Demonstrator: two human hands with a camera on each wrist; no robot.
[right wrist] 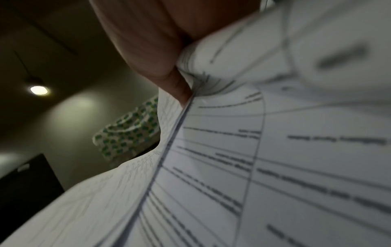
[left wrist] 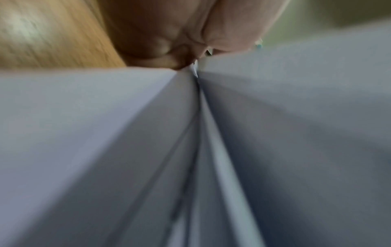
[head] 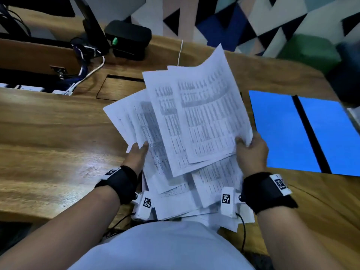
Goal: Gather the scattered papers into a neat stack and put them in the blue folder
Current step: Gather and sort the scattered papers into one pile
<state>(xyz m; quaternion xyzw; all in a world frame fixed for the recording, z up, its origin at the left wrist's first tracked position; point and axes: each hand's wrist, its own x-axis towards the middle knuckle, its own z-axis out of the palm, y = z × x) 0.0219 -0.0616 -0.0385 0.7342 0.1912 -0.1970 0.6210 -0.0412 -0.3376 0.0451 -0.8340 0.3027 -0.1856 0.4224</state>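
White printed papers (head: 194, 117) fanned, uneven; left hand (head: 136, 154) and right hand (head: 251, 151) fingers pinching edges.

This is an office. A broad wooden desk (head: 48, 137) has a cable hatch (head: 118, 88) cut into its top at the far side. To the far left, a power strip (head: 29, 88) takes white and dark cables (head: 91, 69), beside a monitor stand (head: 93, 28) and a small black device box (head: 128, 38). Printed sheets of tables (head: 194, 121) are spread in the middle, with a blue folder (head: 282, 131) lying open on the right. The floor beyond wears patterned carpet (head: 253, 22) in triangles.
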